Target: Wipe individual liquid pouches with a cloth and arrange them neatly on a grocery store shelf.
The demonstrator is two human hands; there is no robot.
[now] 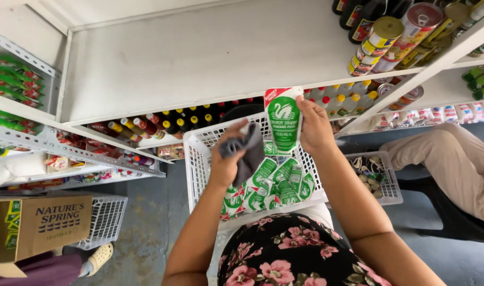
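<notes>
The right hand (315,127) is gripping a green and white packet (283,121) by its edge, holding it upright just above the white basket (198,159). The left hand (229,159) is clutching a grey cloth (247,151) beside the packet, over the same basket. More green packets (274,185) are lying inside the basket. Behind the basket, bottles (162,124) are standing on a shelf (199,58).

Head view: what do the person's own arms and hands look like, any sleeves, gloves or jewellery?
Both arms are bare from the bottom edge of the picture up to the hands, with no sleeve showing. The left hand and the right hand wear no gloves; no ring, watch or bracelet shows. Between the arms lies a dark garment with pink flowers.
</notes>
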